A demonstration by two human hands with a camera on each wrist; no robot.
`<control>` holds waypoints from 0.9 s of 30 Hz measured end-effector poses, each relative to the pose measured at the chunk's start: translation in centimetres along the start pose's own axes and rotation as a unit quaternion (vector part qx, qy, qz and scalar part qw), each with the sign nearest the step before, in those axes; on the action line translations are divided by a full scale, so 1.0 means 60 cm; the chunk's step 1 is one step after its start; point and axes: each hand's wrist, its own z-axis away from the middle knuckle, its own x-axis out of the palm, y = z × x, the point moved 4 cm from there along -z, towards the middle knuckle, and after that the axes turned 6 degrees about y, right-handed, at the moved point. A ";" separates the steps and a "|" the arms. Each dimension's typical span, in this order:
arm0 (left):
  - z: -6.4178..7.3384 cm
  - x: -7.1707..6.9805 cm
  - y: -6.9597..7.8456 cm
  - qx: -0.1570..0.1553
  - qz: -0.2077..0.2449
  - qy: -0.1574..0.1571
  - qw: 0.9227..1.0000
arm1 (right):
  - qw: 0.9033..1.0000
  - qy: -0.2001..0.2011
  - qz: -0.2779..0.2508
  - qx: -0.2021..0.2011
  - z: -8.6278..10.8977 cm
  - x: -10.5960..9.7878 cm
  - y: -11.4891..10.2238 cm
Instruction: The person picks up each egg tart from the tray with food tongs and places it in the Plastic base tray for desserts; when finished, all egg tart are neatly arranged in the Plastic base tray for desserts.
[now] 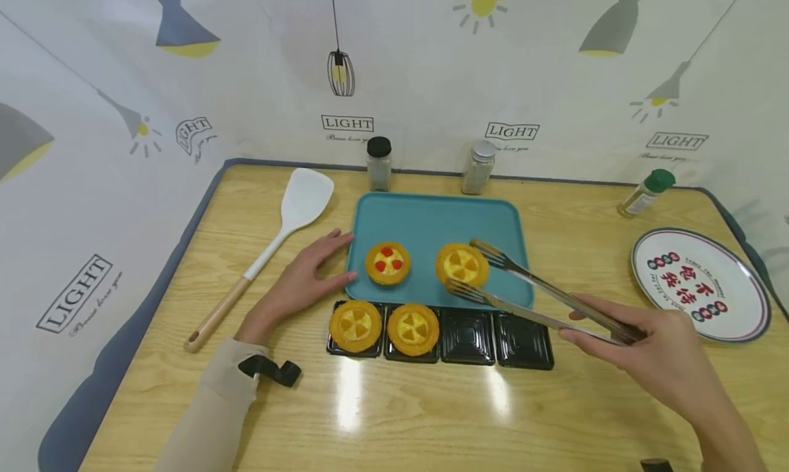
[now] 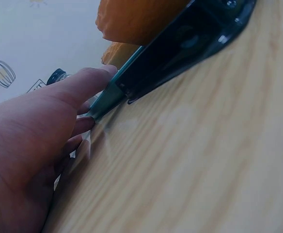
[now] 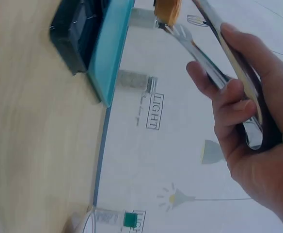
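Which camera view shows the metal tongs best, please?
The head view: both arms of the tongs show, down to the tips at a tart. The right wrist view shows them closer, but cuts one arm off; the left wrist view shows none.

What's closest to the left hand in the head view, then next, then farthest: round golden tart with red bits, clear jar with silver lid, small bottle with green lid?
1. Round golden tart with red bits: just right of the left hand.
2. Clear jar with silver lid: farther right, toward the back.
3. Small bottle with green lid: far right.
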 end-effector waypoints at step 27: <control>0.000 0.000 -0.002 0.003 0.000 0.000 1.000 | 0.999 -0.040 0.024 0.005 0.093 0.012 0.042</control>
